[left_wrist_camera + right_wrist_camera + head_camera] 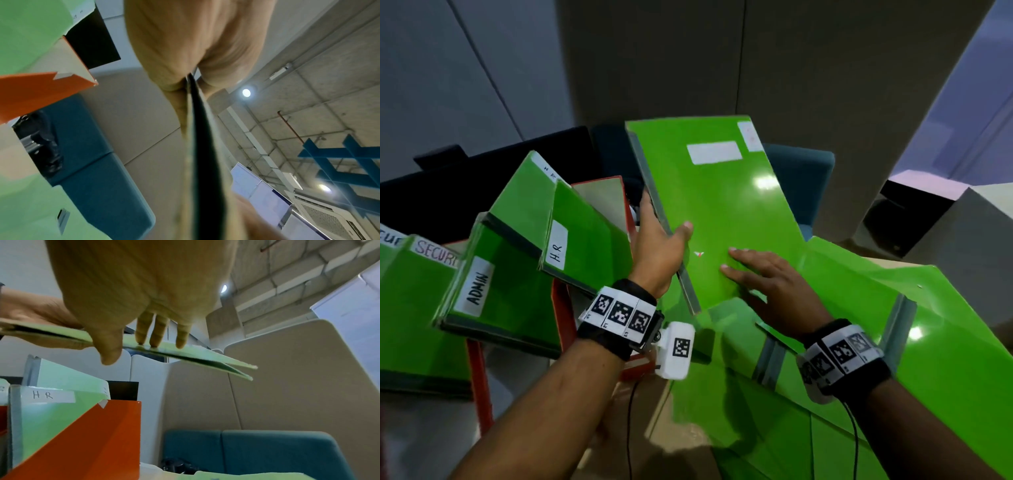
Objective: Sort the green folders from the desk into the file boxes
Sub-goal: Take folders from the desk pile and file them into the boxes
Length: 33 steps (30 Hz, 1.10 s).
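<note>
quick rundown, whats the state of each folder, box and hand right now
held folder: lifted, closed, label unreadable
left hand: grips held folder's spine edge
right hand: flat, fingers resting on held folder's cover
HR folder: standing in orange file box
ADMIN folder: standing, leaning
desk folders: lying loose, unsorted

Grey partition panels (654,61), teal upholstered seat (257,451), grid ceiling (329,81) with round lights (246,92), air-conditioning cassette (324,216)

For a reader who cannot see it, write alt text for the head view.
A left hand grips the spine edge of a raised green folder while the right hand lies flat on its cover. To the left, orange file boxes hold folders labelled HR, ADMIN and SECURE.
</note>
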Each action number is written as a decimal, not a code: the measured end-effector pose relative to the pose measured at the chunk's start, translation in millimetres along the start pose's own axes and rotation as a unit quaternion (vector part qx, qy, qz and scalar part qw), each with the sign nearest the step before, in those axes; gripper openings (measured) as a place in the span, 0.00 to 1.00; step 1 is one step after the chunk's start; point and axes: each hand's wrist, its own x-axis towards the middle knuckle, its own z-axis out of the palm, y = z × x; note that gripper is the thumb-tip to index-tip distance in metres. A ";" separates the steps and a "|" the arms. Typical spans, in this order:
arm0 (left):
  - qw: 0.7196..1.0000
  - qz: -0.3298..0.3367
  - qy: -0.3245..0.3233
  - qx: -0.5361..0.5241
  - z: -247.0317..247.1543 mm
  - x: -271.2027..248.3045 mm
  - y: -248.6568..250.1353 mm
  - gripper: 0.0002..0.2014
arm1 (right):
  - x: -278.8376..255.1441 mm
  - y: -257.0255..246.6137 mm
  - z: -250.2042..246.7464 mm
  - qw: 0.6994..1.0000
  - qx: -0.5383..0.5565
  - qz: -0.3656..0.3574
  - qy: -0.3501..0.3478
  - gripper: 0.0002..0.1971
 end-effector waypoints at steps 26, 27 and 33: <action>0.952 0.169 0.253 0.006 -174.1 4.2 22.9 0.35 | 143.4 -150.5 124.6 0.954 0.237 0.035 -0.180 0.40; 0.952 0.168 0.257 0.012 -178.4 4.1 22.6 0.39 | 142.7 -154.4 129.6 0.950 0.224 0.041 -0.212 0.39; 0.954 0.165 0.249 0.016 -187.8 -6.3 2.3 0.42 | 150.9 -171.8 152.5 0.954 0.123 0.102 -0.253 0.30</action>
